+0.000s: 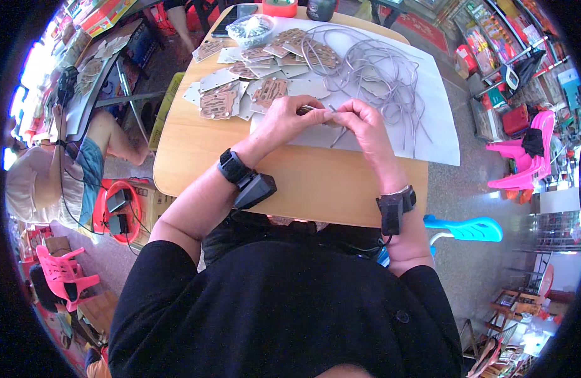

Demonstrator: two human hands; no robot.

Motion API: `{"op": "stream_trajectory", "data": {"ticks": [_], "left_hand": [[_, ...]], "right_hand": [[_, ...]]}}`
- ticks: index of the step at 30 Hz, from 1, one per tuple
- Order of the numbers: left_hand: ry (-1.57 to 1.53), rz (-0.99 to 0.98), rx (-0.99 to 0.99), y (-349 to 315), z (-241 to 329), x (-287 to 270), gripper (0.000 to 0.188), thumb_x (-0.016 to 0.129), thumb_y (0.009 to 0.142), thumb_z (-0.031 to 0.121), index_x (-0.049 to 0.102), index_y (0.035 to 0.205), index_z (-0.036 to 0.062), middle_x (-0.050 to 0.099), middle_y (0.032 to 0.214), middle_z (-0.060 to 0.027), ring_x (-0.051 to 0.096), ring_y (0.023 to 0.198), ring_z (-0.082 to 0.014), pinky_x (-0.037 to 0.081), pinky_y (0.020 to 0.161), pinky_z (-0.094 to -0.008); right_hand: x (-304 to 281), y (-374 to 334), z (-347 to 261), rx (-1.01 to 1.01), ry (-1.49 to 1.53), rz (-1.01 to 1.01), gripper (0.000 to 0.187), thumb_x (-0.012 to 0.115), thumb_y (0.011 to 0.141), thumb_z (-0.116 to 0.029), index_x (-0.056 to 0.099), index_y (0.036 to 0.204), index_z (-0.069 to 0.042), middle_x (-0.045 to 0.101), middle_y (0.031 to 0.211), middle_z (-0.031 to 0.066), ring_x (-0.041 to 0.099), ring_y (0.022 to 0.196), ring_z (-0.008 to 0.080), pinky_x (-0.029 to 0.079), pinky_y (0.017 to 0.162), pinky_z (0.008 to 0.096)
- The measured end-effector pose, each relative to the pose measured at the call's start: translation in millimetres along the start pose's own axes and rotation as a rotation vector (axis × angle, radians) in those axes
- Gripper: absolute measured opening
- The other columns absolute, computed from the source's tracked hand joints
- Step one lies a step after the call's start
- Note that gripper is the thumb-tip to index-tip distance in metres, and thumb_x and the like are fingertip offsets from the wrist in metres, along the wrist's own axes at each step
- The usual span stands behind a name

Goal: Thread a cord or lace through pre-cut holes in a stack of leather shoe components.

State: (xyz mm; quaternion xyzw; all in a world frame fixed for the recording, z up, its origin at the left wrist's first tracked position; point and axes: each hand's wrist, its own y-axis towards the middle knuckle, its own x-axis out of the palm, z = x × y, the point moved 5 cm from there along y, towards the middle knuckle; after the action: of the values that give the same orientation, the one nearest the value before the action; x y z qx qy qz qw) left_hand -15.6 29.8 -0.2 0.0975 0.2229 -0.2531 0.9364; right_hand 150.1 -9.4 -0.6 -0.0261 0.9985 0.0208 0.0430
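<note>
Cord (332,108), or something thin and grey like it, is pinched between both hands above the table (196,164). Within the curled fingers of the left hand (293,118), something small and brownish is partly hidden; what is gripped there cannot be told. At the right hand (364,123), thumb and fingertips are closed narrowly around the grey piece. On the table's right side a white sheet (438,135) is spread, with a grey tangle (369,63) loosely heaped on it. On the table's left side, brown and white cards (218,104) are piled. Toward the table's far edge a clear bowl (256,43) is set, then a red container (280,9) and a dark cup (321,9). Well right of the table, a pink chair (530,154) is seen.
</note>
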Motion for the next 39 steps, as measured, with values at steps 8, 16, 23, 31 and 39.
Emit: {"op": "stream_trajectory", "data": {"ticks": [8,16,23,31,39], "left_hand": [[-0.061,-0.047,0.023,0,0,1,0.035,0.063,0.082,0.03,0.066,0.102,0.0018,0.067,0.094,-0.0083,0.06,0.085,-0.0138,0.047,0.078,-0.0287],[-0.288,-0.008,-0.167,2,-9,-7,0.038,0.058,0.078,0.028,0.068,0.103,0.0004,0.063,0.079,-0.0059,0.055,0.074,-0.0138,0.045,0.07,-0.0258],[-0.338,0.025,-0.079,1,-17,-7,0.036,0.057,0.081,0.028,0.067,0.099,-0.001,0.061,0.076,-0.0056,0.054,0.072,-0.0133,0.045,0.069,-0.026],[-0.255,-0.055,0.01,4,-13,-4,0.021,0.056,0.083,0.017,0.066,0.094,0.0023,0.061,0.08,-0.006,0.054,0.067,-0.0153,0.046,0.064,-0.027],[-0.023,-0.06,0.401,10,-25,-3,0.031,0.059,0.083,0.024,0.067,0.105,0.0035,0.063,0.082,-0.0067,0.053,0.071,-0.0118,0.045,0.067,-0.0252]], "right_hand": [[2,-1,-6,-0.097,-0.118,0.056,0.012,0.064,0.08,-0.013,0.062,0.081,-0.001,0.059,0.073,-0.0018,0.05,0.068,0.0045,0.041,0.062,0.0209],[-18,-15,-41,0.007,0.354,0.141,0.011,0.061,0.083,-0.008,0.057,0.091,-0.004,0.058,0.073,0.0017,0.051,0.058,0.0076,0.04,0.053,0.0205],[3,-67,-126,-0.062,0.164,-0.068,0.012,0.06,0.083,0.0,0.06,0.094,0.002,0.061,0.09,0.01,0.058,0.063,0.0122,0.047,0.055,0.0243],[49,-45,-193,-0.29,0.103,-0.33,0.012,0.059,0.085,-0.001,0.064,0.094,0.005,0.064,0.093,0.015,0.065,0.075,0.0178,0.053,0.064,0.0261],[-99,43,-107,-0.471,-0.092,0.591,0.014,0.062,0.086,-0.01,0.063,0.09,0.003,0.065,0.084,0.0083,0.064,0.07,0.0131,0.052,0.059,0.0239]]}}
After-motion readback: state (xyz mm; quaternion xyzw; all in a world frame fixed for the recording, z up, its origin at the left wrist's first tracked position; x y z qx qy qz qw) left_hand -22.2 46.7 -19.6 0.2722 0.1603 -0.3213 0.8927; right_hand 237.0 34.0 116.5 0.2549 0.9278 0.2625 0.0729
